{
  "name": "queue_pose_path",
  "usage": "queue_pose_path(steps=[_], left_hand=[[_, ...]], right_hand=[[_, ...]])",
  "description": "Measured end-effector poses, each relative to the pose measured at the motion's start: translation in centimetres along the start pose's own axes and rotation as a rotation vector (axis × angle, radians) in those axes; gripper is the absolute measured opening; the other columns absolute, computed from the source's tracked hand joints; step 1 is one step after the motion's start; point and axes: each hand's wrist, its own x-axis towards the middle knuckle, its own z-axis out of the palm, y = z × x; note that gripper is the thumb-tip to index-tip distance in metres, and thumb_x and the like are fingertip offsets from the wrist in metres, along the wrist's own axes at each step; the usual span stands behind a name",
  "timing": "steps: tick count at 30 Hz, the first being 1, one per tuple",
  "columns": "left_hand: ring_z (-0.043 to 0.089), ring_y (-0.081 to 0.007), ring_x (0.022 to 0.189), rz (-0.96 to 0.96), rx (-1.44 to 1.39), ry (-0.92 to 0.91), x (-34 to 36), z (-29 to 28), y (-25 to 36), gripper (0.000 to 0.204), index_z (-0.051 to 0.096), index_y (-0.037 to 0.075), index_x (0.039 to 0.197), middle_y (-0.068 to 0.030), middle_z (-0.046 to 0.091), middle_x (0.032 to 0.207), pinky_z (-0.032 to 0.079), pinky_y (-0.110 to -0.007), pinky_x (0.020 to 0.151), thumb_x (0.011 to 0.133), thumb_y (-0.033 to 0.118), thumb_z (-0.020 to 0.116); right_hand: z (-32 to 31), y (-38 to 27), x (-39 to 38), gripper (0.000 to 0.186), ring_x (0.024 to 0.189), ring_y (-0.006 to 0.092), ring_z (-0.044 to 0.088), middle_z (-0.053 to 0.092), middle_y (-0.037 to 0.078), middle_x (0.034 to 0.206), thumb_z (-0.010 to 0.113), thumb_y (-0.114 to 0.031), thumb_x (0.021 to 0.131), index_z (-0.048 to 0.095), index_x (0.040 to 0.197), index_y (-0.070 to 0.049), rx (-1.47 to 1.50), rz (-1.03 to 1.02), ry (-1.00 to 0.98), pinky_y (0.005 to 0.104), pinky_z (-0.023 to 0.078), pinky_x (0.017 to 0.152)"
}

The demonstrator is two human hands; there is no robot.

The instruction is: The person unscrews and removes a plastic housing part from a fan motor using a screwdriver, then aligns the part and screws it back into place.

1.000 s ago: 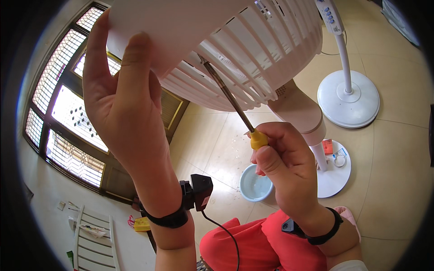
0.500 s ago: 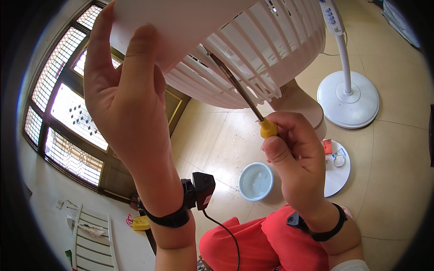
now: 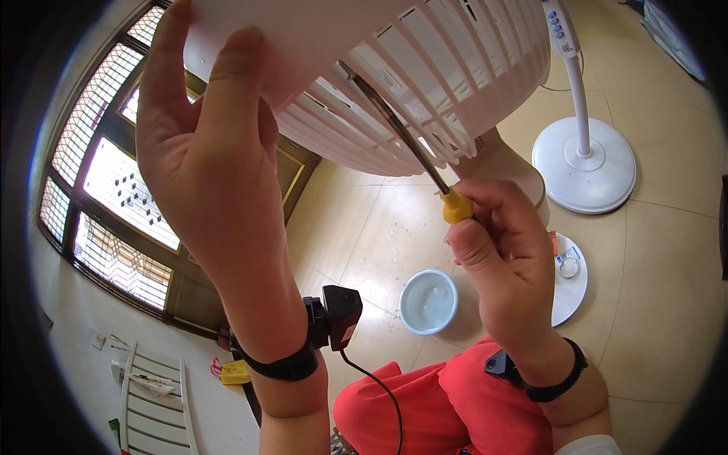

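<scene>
My left hand (image 3: 216, 144) grips the edge of a smooth white panel (image 3: 299, 34) on the fan's slatted white cage (image 3: 478, 68), thumb on its face. My right hand (image 3: 504, 254) is closed on the yellow handle (image 3: 459, 205) of a screwdriver. Its long metal shaft (image 3: 394, 121) points up and left, its tip at the slats beside the panel, with what looks like a small screw at the end. The fan's body (image 3: 497, 155) is partly hidden behind the cage and my right hand.
Below are a round white base (image 3: 565, 296) with small items on it, a light-blue basin (image 3: 428, 303) and my red-clad knees (image 3: 485, 394). A second white fan stand (image 3: 584, 159) is at the right. A door with grilled windows (image 3: 121, 197) and a white rack (image 3: 152, 402) are at the left.
The cage and my left hand have risen slightly. My right hand has moved up and to the right with the screwdriver, whose tip now appears higher.
</scene>
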Motion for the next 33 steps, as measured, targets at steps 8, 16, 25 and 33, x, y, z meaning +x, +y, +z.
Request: queue_pose_path(steps=[8,16,25,33], left_hand=[[0.029,0.0016,0.037,-0.008,-0.004,-0.057,0.0,0.1,0.5,0.044,0.051,0.001,0.128,0.0055,0.044,0.048,0.016,-0.018,0.037,0.088,0.015,0.062],[0.028,0.0016,0.037,-0.029,-0.043,-0.045,0.2,0.0,0.4,0.043,0.051,0.001,0.128,0.0058,0.043,0.049,0.016,-0.018,0.037,0.088,0.014,0.062],[0.029,0.0018,0.039,-0.055,-0.033,0.006,-0.3,0.8,1.6,0.043,0.053,0.002,0.127,0.0051,0.045,0.051,0.016,-0.017,0.038,0.087,0.012,0.063],[0.031,0.0027,0.04,-0.358,0.234,-0.004,0.7,2.3,5.0,0.044,0.053,0.008,0.129,0.005,0.055,0.061,0.019,-0.015,0.037,0.086,0.011,0.063]], right_hand=[[-0.1,-0.1,0.3,0.018,0.063,0.0039,0.041,0.052,-0.001,0.073,0.062,-0.011,0.09,0.056,0.103,-0.002,-0.022,-0.014,0.002,0.0187,0.034,0.057],[0.0,-0.2,0.4,0.019,0.064,0.004,0.042,0.053,-0.001,0.074,0.063,-0.01,0.089,0.056,0.105,-0.001,-0.027,-0.009,0.012,0.0186,0.035,0.058],[0.1,-0.4,0.7,0.021,0.066,0.0045,0.043,0.053,0.0,0.081,0.063,-0.01,0.089,0.057,0.107,-0.001,-0.084,-0.06,0.042,0.0184,0.037,0.062],[-0.3,1.7,0.3,0.035,0.081,0.0098,0.046,0.046,0.005,0.098,0.06,0.004,0.082,0.041,0.111,-0.004,-0.087,-0.083,0.004,0.022,0.04,0.073]])
